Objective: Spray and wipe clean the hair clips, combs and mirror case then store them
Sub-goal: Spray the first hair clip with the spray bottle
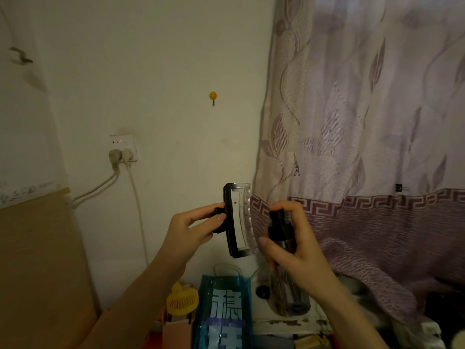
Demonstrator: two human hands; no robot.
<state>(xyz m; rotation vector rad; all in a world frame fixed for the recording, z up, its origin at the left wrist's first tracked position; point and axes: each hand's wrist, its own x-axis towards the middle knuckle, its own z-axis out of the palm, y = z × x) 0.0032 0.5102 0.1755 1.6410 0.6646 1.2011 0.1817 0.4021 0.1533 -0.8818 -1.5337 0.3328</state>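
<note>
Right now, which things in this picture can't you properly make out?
Head view only:
- Spray bottle: body mostly covered by the right hand; liquid level unreadable.
- Hair clip: hinge end hidden by the left hand fingers.
- Blue bag: bottom cut off by the frame edge.
- Things under the curtain: blurred, dark.

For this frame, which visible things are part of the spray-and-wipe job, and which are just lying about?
In the job:
- hair clip, pinched in the left hand
- spray bottle, gripped by the right hand, nozzle toward the clip

Just lying about:
- yellow fan
- blue bag
- wall socket with plugs
- smiley hook
- curtain
</note>
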